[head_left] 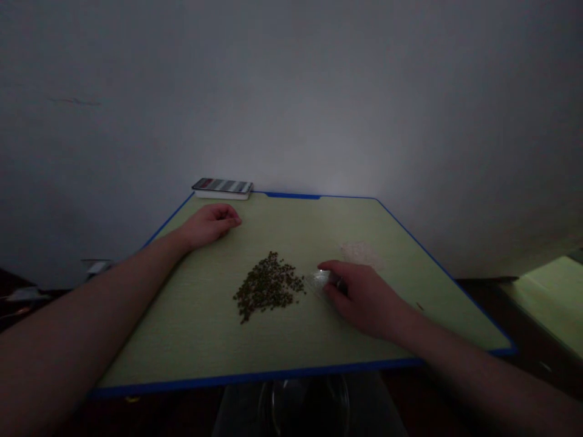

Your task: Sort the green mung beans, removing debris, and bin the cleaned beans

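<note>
A loose pile of small dark greenish-brown pieces (268, 284), like seeds or dried bits, lies spread over the middle of the pale green table (195, 340). Just to its right, my right hand (364, 297) has thumb and forefinger closed on a shiny piece of clear plastic (320, 278), perhaps a small bag. Its near edge reaches the pile's right side, and my palm hides the rest. My left hand (210, 224) rests on the table at the back left, fingers loosely curled, nothing visible in them, apart from the pile.
Behind my right hand lies a flat, pale pinkish see-through sheet (362, 252). A box with a striped dark top (222, 188) sits at the back left corner. Below the blue front edge is a round clear container (310, 406) by my lap. A wall (291, 109) stands behind.
</note>
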Demonstrator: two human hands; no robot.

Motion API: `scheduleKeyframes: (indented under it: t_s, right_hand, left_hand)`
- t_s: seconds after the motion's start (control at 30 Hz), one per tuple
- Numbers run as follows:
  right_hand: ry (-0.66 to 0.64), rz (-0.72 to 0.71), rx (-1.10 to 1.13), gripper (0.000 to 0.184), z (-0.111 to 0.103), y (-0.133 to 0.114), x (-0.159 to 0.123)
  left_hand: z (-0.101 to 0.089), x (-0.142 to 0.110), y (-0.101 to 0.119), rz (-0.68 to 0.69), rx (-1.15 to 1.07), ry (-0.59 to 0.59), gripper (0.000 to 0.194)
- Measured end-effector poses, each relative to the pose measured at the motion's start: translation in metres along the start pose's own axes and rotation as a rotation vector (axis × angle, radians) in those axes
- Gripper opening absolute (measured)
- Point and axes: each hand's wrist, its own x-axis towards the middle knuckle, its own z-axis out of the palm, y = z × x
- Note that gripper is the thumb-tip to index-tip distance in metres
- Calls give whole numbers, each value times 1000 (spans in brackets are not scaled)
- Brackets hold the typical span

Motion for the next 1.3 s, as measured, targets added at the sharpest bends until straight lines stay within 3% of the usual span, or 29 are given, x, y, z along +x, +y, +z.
scheduleKeyframes:
  t_s: [0.27,0.6,0.87,0.97,1.1,1.3]
  right_hand:
    - [62,83,-66,37,-3,9,9]
    - [40,38,-168,38,-3,-1,30]
    - [128,176,-193,35,-21,47,31]
    - [107,97,-121,35,-24,52,30]
    - [3,-34,-6,35,-19,42,30]
    - [-71,-67,84,33,-11,29,33]
  left_hand:
    - [0,-2,3,1,11,-3,19]
    - [0,0,-1,1,2,-5,20]
    - [0,1,1,0,17,-10,22]
    - [0,0,1,-3,16,-4,22]
    - [0,2,-3,2,5,-6,23]
    - [-1,3,-6,14,14,-6,22]
